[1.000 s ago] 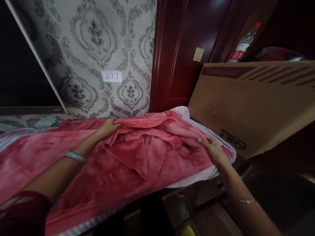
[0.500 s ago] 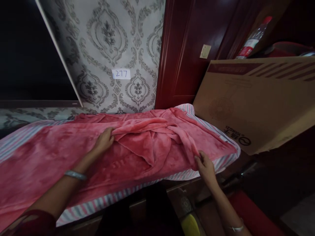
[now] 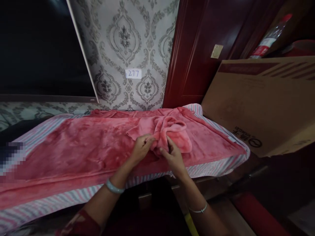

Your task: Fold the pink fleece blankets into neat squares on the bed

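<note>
A pink plush cloth (image 3: pixel 169 127) lies bunched and looped on a wide pink plush blanket (image 3: pixel 83 144); whether the two are one piece I cannot tell. My left hand (image 3: pixel 142 146) pinches the left side of the bunch. On its right, close by, my right hand (image 3: pixel 173 155) grips the same folds between thumb and fingers. Part of the gathered cloth is hidden behind the fingers of both hands.
Beneath the blanket shows a striped sheet (image 3: pixel 211 167). A large cardboard box (image 3: pixel 258 98) stands at the right, with a plastic bottle (image 3: pixel 270 37) behind it. On the left is a dark television screen (image 3: pixel 41 49); a paper label (image 3: pixel 133 73) marks the patterned wall.
My hands have come together from far apart, the left moving right and the right moving left. The long spread fold of cloth is now gathered into a compact bunch. The view has shifted slightly.
</note>
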`<move>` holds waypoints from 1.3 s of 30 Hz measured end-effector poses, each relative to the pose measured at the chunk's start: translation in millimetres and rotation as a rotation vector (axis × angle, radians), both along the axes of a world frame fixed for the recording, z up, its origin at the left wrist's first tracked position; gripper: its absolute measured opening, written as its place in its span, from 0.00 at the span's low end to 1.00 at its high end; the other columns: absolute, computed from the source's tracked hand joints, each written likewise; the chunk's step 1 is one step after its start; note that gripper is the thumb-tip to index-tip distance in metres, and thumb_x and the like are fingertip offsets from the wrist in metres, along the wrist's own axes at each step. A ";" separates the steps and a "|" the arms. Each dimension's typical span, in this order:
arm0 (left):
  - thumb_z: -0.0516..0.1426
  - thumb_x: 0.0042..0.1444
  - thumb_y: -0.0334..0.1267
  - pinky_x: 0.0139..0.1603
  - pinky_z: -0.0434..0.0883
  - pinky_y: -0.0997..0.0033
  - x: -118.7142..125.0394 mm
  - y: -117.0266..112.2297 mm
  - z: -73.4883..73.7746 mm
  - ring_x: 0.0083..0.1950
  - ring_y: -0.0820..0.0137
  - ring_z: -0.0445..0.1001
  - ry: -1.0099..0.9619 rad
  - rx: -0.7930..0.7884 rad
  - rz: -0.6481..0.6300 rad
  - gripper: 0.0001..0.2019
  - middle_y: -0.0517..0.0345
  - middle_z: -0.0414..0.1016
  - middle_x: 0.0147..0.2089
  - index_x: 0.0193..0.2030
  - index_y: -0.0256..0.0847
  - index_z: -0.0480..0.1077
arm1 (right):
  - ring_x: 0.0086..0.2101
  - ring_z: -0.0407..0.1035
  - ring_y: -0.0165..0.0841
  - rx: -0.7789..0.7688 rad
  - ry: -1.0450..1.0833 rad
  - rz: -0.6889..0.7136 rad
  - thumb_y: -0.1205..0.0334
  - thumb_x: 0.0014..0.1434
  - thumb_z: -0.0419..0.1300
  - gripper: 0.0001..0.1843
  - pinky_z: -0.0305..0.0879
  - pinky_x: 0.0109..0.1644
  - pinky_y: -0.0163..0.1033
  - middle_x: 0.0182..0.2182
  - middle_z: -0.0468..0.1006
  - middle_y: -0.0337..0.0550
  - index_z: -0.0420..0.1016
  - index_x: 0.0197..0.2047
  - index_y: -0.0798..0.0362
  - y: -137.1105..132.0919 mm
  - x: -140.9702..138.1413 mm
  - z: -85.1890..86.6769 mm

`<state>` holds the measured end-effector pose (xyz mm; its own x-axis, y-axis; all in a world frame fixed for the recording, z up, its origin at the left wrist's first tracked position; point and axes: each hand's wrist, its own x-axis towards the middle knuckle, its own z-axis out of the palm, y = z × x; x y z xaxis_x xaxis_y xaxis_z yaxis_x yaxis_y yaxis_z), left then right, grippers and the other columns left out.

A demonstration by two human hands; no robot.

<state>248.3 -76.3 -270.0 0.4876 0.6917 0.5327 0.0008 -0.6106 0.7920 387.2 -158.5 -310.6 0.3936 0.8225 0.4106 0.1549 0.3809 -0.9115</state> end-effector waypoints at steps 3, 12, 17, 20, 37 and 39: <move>0.53 0.62 0.54 0.30 0.62 0.71 3.6 -14.0 -22.6 0.28 0.71 0.63 -0.028 -0.102 0.065 0.19 0.63 0.64 0.26 0.28 0.42 0.65 | 0.62 0.67 0.46 -0.005 0.014 -0.063 0.53 0.55 0.65 0.36 0.62 0.68 0.55 0.63 0.73 0.46 0.70 0.66 0.49 0.5 -10.0 -17.9; 0.58 0.59 0.45 0.35 0.68 0.70 -1.0 -24.7 -39.3 0.30 0.69 0.71 0.004 -0.144 0.072 0.09 0.60 0.74 0.30 0.38 0.42 0.74 | 0.66 0.61 0.44 -0.047 -0.054 -0.038 0.56 0.58 0.64 0.35 0.57 0.71 0.53 0.66 0.69 0.44 0.68 0.68 0.48 -21.7 -6.8 -18.4; 0.54 0.63 0.50 0.39 0.74 0.66 -3.0 -26.6 -54.1 0.34 0.67 0.76 -0.471 -0.386 0.378 0.15 0.58 0.78 0.33 0.39 0.41 0.75 | 0.62 0.66 0.42 0.061 0.051 -0.279 0.55 0.61 0.63 0.30 0.65 0.66 0.51 0.64 0.70 0.46 0.67 0.66 0.46 -35.9 -6.4 -14.7; 0.55 0.64 0.46 0.45 0.75 0.65 -1.2 -39.8 -61.5 0.42 0.64 0.78 -0.305 -0.129 0.334 0.13 0.54 0.81 0.40 0.43 0.41 0.76 | 0.53 0.72 0.40 0.075 0.000 -0.357 0.57 0.61 0.63 0.20 0.69 0.59 0.48 0.52 0.78 0.47 0.76 0.56 0.49 -35.9 -7.1 -14.2; 0.51 0.62 0.37 0.42 0.74 0.66 3.0 -68.3 -62.3 0.40 0.65 0.79 0.099 0.040 0.124 0.12 0.51 0.79 0.41 0.50 0.39 0.69 | 0.58 0.69 0.41 0.034 0.023 -0.180 0.52 0.64 0.63 0.23 0.66 0.63 0.49 0.58 0.76 0.47 0.73 0.61 0.47 -39.6 -25.0 -14.1; 0.56 0.57 0.38 0.45 0.75 0.64 3.5 -72.5 -63.7 0.44 0.62 0.79 0.121 0.078 0.105 0.18 0.48 0.79 0.46 0.54 0.39 0.67 | 0.57 0.71 0.41 0.020 0.037 -0.170 0.49 0.68 0.58 0.21 0.67 0.62 0.49 0.57 0.77 0.47 0.74 0.60 0.47 -42.7 -23.2 -12.0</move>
